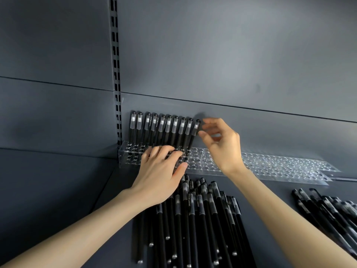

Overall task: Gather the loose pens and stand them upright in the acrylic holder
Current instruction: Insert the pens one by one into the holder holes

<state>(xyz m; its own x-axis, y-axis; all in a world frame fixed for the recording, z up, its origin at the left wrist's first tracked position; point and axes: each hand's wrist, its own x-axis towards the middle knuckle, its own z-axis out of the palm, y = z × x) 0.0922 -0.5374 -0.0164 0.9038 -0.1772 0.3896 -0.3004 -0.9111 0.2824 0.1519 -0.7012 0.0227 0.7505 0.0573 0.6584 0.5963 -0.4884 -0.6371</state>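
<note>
Ten black pens (164,128) are standing in a row in the back holes at the left end of the long clear acrylic holder (270,163). Their caps are pointing up and their tops are leaning a little to the right. The holder is sitting on the grey shelf (67,190), right against the back wall (231,55).

The left hand (160,171) is resting flat on top of the holder with its fingers spread, gripping nothing. The right hand (222,144) is hanging just beside the cap of the last pen (194,132) on the right. Its thumb and fingers are apart and loosely bent, holding nothing.

A pile of loose pens (193,219) is lying flat in front of the holder, long ways from near to far, caps toward the holder. Another pile (328,209) is lying slanted at the right.
</note>
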